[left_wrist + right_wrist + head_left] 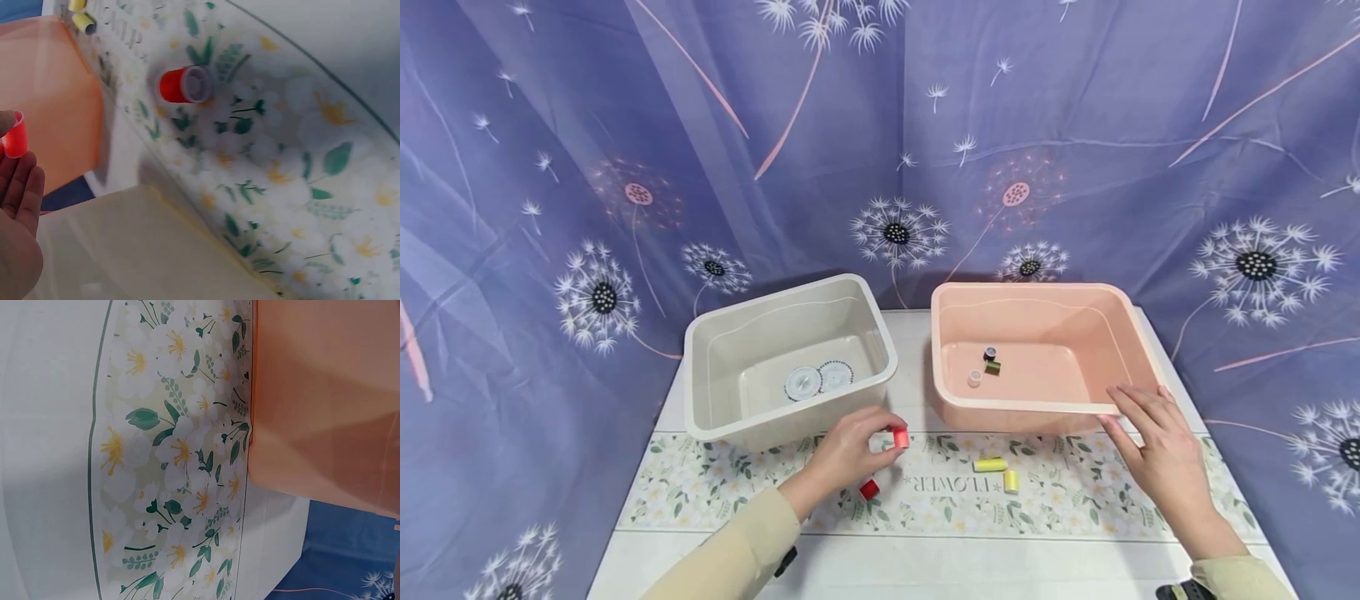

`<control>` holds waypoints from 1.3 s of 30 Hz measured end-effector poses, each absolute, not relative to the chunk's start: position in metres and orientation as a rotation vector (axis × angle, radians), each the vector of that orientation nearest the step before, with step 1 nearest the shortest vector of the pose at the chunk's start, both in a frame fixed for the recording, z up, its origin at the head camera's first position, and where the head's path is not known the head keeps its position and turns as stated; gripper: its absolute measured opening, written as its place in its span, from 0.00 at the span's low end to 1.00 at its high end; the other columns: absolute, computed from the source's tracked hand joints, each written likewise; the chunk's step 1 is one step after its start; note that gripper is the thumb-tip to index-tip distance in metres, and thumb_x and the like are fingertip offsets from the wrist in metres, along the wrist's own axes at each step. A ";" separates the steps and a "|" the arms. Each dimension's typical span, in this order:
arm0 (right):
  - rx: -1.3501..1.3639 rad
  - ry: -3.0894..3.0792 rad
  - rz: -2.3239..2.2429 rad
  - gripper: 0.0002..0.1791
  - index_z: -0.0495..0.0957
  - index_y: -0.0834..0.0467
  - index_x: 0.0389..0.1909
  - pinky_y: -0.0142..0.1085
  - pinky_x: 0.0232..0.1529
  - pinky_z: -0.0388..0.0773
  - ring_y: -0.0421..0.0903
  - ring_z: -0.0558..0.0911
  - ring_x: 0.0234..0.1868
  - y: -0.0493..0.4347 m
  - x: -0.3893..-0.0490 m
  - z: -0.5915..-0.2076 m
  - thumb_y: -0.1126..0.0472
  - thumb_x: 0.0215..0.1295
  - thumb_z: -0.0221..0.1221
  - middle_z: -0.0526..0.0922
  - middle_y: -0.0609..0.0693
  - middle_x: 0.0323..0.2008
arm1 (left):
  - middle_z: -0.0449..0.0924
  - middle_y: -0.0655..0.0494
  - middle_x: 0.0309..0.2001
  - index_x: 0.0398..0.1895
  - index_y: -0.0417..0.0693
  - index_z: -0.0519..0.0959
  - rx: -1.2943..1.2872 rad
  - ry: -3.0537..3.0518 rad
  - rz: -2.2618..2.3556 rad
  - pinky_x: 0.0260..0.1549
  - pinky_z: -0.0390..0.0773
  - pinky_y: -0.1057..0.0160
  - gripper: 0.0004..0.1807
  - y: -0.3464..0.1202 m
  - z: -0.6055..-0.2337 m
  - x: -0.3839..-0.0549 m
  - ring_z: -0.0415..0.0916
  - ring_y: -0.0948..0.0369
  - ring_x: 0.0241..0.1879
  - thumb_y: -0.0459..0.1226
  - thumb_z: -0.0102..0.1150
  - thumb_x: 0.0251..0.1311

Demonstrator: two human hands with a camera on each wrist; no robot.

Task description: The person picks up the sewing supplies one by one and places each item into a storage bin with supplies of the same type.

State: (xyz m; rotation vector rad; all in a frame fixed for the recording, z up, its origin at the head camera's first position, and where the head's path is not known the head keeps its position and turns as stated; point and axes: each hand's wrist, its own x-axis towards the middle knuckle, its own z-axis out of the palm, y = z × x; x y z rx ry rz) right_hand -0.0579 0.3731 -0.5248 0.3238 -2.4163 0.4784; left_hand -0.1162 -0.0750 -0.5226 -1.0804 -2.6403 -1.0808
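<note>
My left hand point(853, 446) pinches a bright pinkish-red thread spool point(901, 437) between thumb and fingers, just in front of the grey bin's near right corner. In the left wrist view the same spool point(15, 139) stands upright at the fingertips. A red thread spool point(869, 489) lies on the table below that hand. Two yellow thread spools point(990, 465) lie farther right, before the pink bin point(1030, 406). With fingers extended, my right hand point(1161, 450) rests on this bin's near right rim. Inside it are three small spools point(992, 367), dark, green and pale.
The grey bin point(790, 408) stands at the left, holding two round pin wheels point(803, 383). A floral strip point(722, 479) printed with "FLOWER" runs across the white table point(955, 567). Behind the bins hangs a purple curtain point(820, 217) with dandelions.
</note>
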 end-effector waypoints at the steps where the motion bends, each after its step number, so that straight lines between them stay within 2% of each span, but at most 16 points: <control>1: 0.323 -2.418 0.480 0.42 0.84 0.67 0.60 0.55 0.82 0.59 0.71 0.80 0.56 0.373 -0.058 -0.525 0.31 0.82 0.45 0.85 0.68 0.55 | 0.87 0.60 0.44 0.48 0.50 0.87 -1.093 -2.625 -1.086 0.52 0.86 0.64 0.15 -0.074 -0.520 -0.117 0.85 0.62 0.47 0.35 0.79 0.58; 9: 0.323 -2.408 0.475 0.43 0.84 0.67 0.60 0.54 0.82 0.59 0.71 0.80 0.56 0.372 -0.058 -0.525 0.30 0.82 0.44 0.85 0.68 0.55 | 0.88 0.59 0.42 0.46 0.49 0.87 -1.183 -2.487 -1.149 0.53 0.85 0.68 0.15 -0.062 -0.498 -0.125 0.86 0.62 0.46 0.32 0.79 0.57; 14: 0.329 -2.398 0.482 0.42 0.84 0.68 0.59 0.55 0.81 0.60 0.71 0.80 0.56 0.372 -0.059 -0.525 0.32 0.82 0.46 0.85 0.69 0.55 | 0.88 0.58 0.42 0.46 0.47 0.87 -1.205 -2.425 -1.149 0.53 0.84 0.69 0.15 -0.055 -0.485 -0.131 0.86 0.62 0.46 0.32 0.79 0.57; 26: 0.325 -2.391 0.488 0.40 0.84 0.67 0.59 0.54 0.81 0.60 0.71 0.80 0.56 0.372 -0.058 -0.526 0.33 0.81 0.48 0.85 0.69 0.54 | 0.89 0.58 0.46 0.50 0.48 0.88 -1.179 -2.442 -1.136 0.54 0.85 0.66 0.15 -0.041 -0.457 -0.140 0.86 0.61 0.49 0.34 0.78 0.60; 39: 0.336 -2.388 0.496 0.40 0.84 0.68 0.59 0.54 0.82 0.59 0.72 0.80 0.56 0.372 -0.059 -0.526 0.33 0.82 0.48 0.85 0.69 0.54 | 0.87 0.56 0.46 0.51 0.47 0.87 -1.170 -2.455 -1.114 0.52 0.85 0.65 0.16 -0.018 -0.441 -0.154 0.85 0.59 0.46 0.33 0.77 0.60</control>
